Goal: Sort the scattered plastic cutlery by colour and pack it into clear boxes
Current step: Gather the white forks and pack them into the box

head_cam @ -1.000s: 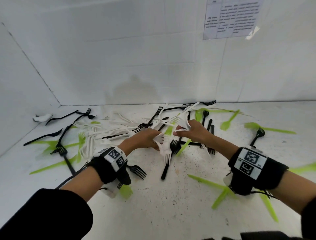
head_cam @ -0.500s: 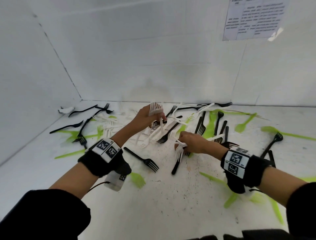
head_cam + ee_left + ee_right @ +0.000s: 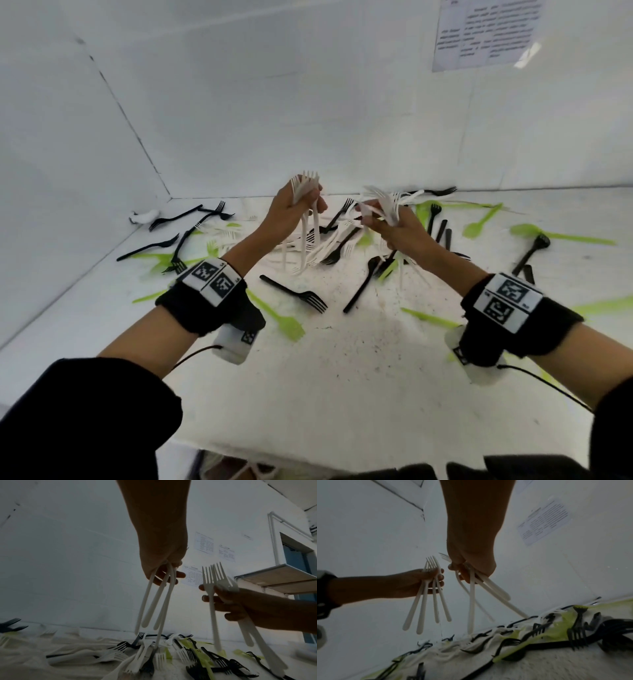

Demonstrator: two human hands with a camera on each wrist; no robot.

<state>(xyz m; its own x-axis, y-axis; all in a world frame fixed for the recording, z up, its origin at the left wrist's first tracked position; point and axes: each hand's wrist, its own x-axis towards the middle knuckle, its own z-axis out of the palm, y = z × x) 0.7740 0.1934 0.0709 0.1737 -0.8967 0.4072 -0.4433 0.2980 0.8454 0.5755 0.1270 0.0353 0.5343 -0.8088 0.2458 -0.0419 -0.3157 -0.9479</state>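
My left hand (image 3: 301,209) is raised above the table and grips a bunch of white forks (image 3: 304,186), tines up, handles hanging down (image 3: 161,601). Just to its right my right hand (image 3: 387,224) grips a second bunch of white forks (image 3: 385,204), whose handles fan downward (image 3: 471,601). The two hands are close together but do not touch. Under them more white forks (image 3: 329,246) lie on the white table (image 3: 342,377), mixed with black forks (image 3: 298,294) and green cutlery (image 3: 282,320).
White walls close the table at the back and left. A paper notice (image 3: 486,31) hangs on the back wall. A small white object (image 3: 144,216) lies in the far left corner. Black and green pieces are scattered to the far right (image 3: 531,251).
Both hands have come up off the pile with white forks. The left rose first; the right picked up more at table level, then lifted beside it.
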